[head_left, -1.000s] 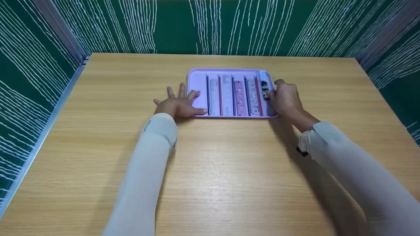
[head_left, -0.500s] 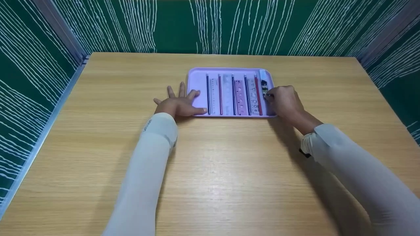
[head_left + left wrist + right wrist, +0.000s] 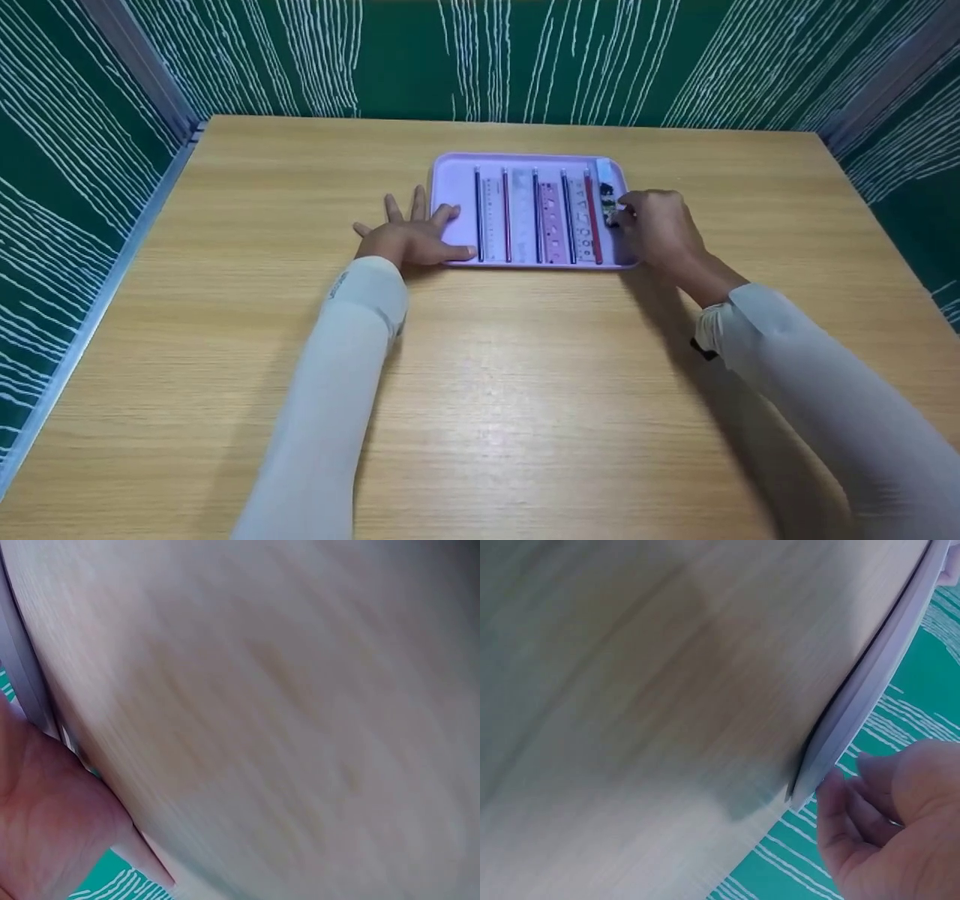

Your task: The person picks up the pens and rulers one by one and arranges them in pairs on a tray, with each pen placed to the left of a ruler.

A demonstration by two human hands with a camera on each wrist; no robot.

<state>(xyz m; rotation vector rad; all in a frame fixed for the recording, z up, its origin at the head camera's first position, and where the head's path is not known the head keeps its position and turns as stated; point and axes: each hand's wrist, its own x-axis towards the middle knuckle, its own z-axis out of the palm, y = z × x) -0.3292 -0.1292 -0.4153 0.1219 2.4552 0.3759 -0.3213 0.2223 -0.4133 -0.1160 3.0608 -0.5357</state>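
Note:
A lilac tray (image 3: 456, 172) lies on the wooden table with pencils and rulers set upright in a row across it. My left hand (image 3: 416, 238) rests on its left edge, fingers spread, thumb over the near left corner; the left wrist view shows part of this palm (image 3: 56, 814). At the right side my right hand (image 3: 664, 229) has curled fingers and pinches a small dark piece (image 3: 610, 216) at the lower end of a dark patterned column. Above this column is a pale blue piece (image 3: 604, 169). In the right wrist view, the tray's rim hides the right fingertips (image 3: 829, 784).
The tray holds a pink ruler (image 3: 552, 225), a clear ruler (image 3: 491, 221), a shape stencil ruler (image 3: 581, 225), a red pencil (image 3: 592, 217) and several other pencils. The wooden table (image 3: 495, 390) extends toward me. Green walls (image 3: 405, 60) with white lines stand behind it.
My right hand has shifted slightly at the tray's right side, its fingers drawing back a little from the dark column. The left hand has stayed in place on the tray.

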